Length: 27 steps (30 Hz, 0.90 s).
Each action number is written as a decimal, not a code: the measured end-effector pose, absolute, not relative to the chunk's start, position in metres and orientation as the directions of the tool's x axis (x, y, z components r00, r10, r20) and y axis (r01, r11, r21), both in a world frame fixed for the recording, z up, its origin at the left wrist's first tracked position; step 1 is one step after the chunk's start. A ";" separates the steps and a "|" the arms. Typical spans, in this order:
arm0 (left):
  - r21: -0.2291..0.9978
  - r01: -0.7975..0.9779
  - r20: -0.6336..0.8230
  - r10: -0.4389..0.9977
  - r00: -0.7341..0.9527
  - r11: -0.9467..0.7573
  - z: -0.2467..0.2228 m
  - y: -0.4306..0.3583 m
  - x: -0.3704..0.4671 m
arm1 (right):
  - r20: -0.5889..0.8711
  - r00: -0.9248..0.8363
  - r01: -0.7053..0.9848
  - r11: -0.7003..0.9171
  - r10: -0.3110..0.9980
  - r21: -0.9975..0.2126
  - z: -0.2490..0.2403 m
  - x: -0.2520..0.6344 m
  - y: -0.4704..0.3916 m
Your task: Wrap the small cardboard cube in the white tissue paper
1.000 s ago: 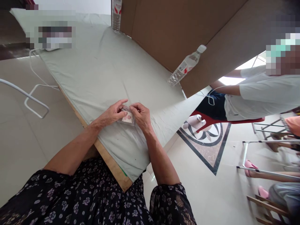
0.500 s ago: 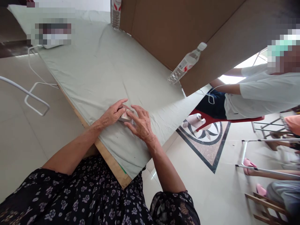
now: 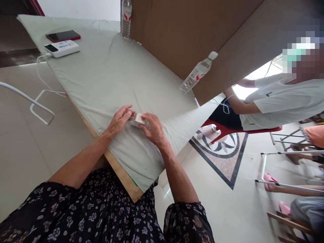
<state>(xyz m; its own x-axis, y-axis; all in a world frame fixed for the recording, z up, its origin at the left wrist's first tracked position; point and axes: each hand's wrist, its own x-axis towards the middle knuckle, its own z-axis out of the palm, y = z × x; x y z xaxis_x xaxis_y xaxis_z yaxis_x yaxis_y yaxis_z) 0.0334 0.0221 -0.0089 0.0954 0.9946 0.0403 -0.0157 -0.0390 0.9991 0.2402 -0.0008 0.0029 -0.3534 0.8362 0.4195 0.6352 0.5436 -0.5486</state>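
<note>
A small pale box or deck with reddish print is between my two hands, low over the cloth-covered table. My right hand pinches its right end between thumb and fingers. At its left side is my left hand, fingers curled and thumb near the fingertips, around what looks like a clear plastic part. That clear part is blurred, so its shape is hard to tell.
A water bottle stands right of centre by a large cardboard panel; another bottle is farther back. A phone and white power bank lie back left. A person in white sits at right.
My hands have moved slightly apart. The box has shifted right with my right hand, which has closed on it. The view has tilted a little, showing the phone and power bank.
</note>
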 end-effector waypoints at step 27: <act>0.941 0.252 0.149 0.947 0.285 -0.224 -0.010 0.035 0.049 | 0.515 -0.228 0.703 0.505 0.826 -0.500 -0.013 0.256 0.006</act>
<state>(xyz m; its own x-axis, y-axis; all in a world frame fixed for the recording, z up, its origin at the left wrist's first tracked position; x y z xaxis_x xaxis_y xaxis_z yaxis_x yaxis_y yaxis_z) 0.0491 0.0351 -0.0105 0.2854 0.9468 0.1486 0.2525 -0.2239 0.9413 0.2556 0.0061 -0.0126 -0.2280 0.8264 0.5148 0.7035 0.5054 -0.4997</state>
